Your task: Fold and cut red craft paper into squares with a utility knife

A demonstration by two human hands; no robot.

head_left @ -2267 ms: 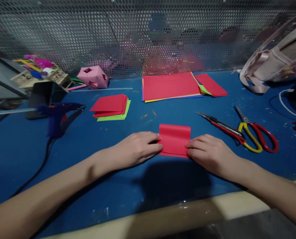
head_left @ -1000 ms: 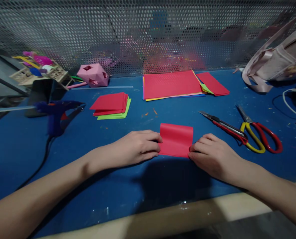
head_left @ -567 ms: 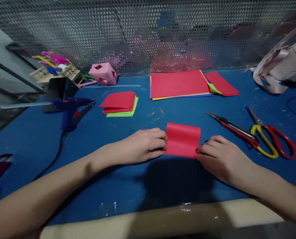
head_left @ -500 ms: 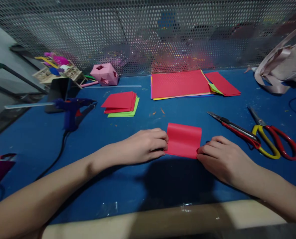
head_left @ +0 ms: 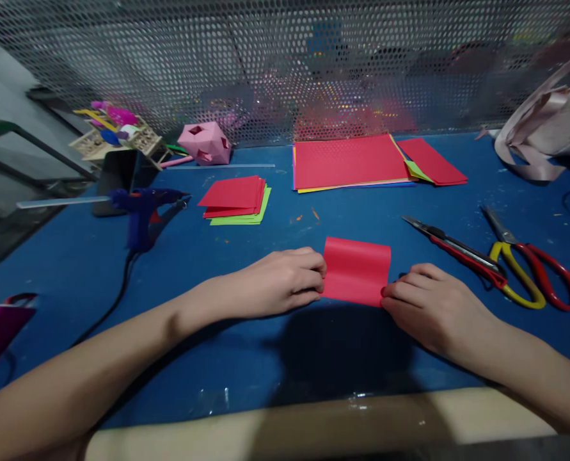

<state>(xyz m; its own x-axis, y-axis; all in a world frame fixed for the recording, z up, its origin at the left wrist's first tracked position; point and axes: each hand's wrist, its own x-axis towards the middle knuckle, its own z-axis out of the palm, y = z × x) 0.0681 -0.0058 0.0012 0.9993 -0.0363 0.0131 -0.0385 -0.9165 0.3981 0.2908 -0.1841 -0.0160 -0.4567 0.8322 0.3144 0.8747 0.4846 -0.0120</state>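
Observation:
A piece of red paper [head_left: 356, 272] lies on the blue table between my two hands, its far part curled over toward me without a flat crease. My left hand [head_left: 292, 278] pinches its left edge near the lower corner, fingers closed. On the other side, my right hand [head_left: 419, 301] grips the near right corner between thumb and fingers. The fingertips hide both side corners in part. To the right of my right hand lie a red utility knife [head_left: 457, 251] with its blade out and scissors [head_left: 529, 266] with yellow and red handles.
Red and green paper squares [head_left: 234, 198] are stacked at the left. Large coloured sheets [head_left: 352, 163] lie by the perforated metal screen [head_left: 265, 70]. A blue glue gun [head_left: 141, 218] with its cord, a dark phone [head_left: 119, 173] and a pink paper ball [head_left: 205, 142] stand further left.
The whole view has shifted slightly, so everything appears a little further right. Both hands keep their hold on the red paper, and its curl looks the same.

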